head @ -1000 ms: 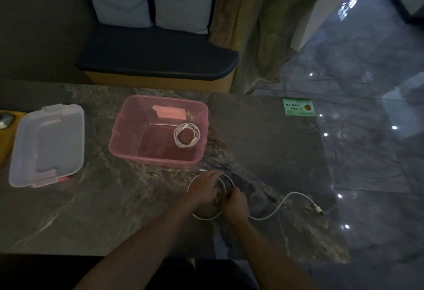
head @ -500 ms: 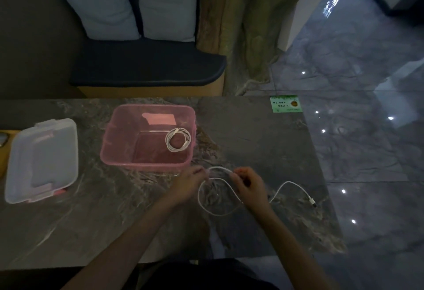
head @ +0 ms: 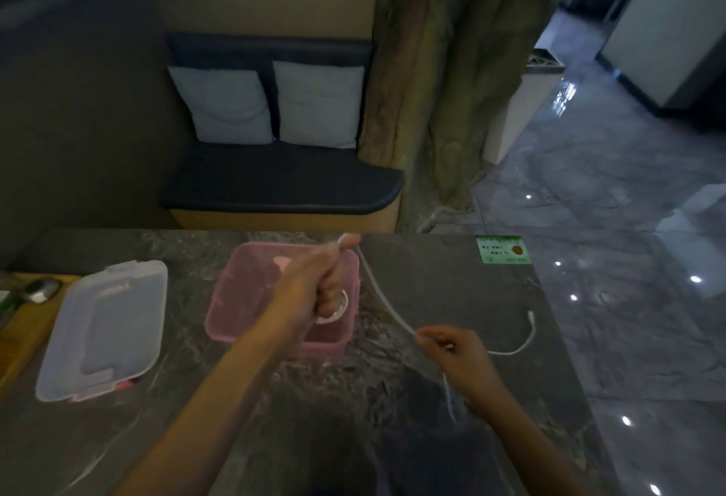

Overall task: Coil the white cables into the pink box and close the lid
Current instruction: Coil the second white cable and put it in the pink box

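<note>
— Pinched at one plug end by the left hand (head: 328, 277), raised over the pink plastic box (head: 251, 283), is the thin white cable (head: 383, 299); it is pinched midway by the right hand (head: 457, 350).

— Handling?

— Light, limp and springy, it is judged; best taken near the plugs. Two cables are counted: one coiled white cable (head: 338, 309) in the box, at its 4 o'clock corner. One clear lid (head: 104, 332) lies at 9 o'clock.

Dim room, cushioned bench (head: 281, 185), glossy floor (head: 613, 220)
</note>
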